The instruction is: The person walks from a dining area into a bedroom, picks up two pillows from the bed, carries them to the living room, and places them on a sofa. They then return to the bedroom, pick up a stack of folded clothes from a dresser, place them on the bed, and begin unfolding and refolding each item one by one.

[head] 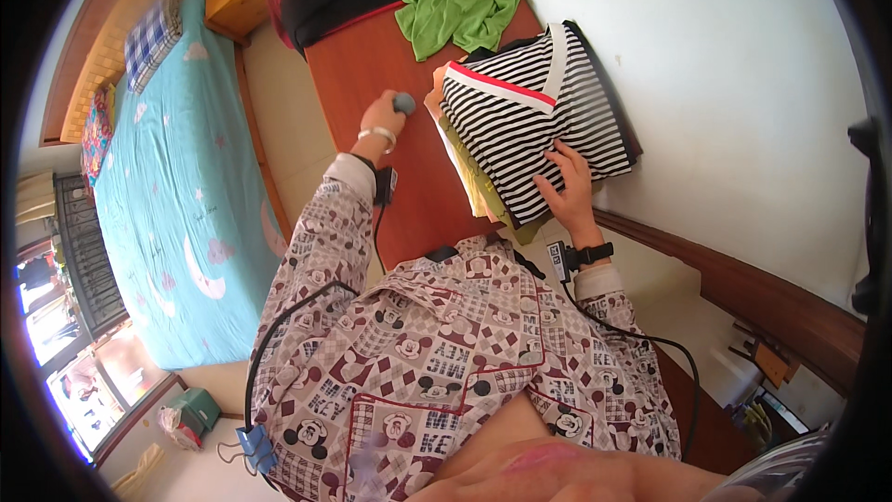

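Note:
A black-and-white striped garment (509, 118) with a white and red V-neck lies folded on top of a stack of folded clothes. Orange, yellow and olive green layers (474, 174) show along the stack's left side. My right hand (568, 188) rests on the lower part of the striped garment, fingers spread, holding nothing. My left hand (385, 115), a bracelet at its wrist, grips a small grey rounded object (403, 103) above the wooden surface left of the stack. Its lower part is hidden by the hand, so I cannot tell exactly what it is.
The stack lies on a reddish-brown wooden table (348, 70). A crumpled green cloth (460, 0) and a dark red and black item (341, 0) are at its far end. A white wall (711, 84) stands right; a bed with a turquoise sheet (188, 223) stands left. Black cables run along both sleeves.

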The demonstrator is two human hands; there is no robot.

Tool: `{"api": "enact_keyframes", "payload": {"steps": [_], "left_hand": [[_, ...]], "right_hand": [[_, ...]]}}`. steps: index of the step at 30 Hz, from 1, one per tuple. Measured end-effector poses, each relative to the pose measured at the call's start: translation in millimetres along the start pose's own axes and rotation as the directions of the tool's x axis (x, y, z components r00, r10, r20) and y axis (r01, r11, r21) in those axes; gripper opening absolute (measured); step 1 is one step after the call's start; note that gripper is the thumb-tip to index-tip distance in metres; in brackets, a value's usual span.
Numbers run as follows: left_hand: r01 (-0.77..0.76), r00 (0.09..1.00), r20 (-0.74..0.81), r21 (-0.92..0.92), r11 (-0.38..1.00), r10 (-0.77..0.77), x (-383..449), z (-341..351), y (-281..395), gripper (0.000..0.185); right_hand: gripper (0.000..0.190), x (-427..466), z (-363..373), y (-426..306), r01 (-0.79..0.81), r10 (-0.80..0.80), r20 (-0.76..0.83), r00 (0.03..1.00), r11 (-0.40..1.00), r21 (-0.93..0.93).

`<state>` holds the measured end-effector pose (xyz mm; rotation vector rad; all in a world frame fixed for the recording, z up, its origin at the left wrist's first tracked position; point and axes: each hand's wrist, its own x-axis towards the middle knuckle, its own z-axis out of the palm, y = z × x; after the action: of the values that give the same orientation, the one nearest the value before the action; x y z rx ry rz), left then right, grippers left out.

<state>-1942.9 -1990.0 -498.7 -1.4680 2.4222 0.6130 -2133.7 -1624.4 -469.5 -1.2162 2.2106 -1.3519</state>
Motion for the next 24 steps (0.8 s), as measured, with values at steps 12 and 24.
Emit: {"api": "enact_keyframes", "payload": {"steps": [12, 24], "left_hand": [[-0.228, 0.969, -0.067, -0.625, 0.746, 0.239, 9.4, 15.8, 126.6, 0.037], [0.500, 0.411, 0.836, -0.540, 0.677, 0.363, -109.1, 145.5, 178.7, 0.041]], "right_hand": [[0.033, 4.2, -36.7, 67.3, -0.094, 0.102, -0.132, 0.986, 0.993, 0.067], [0.047, -1.7, -82.1, 153.0, -0.394, 0.346, -0.190, 0.919, 0.775, -0.494]]}}
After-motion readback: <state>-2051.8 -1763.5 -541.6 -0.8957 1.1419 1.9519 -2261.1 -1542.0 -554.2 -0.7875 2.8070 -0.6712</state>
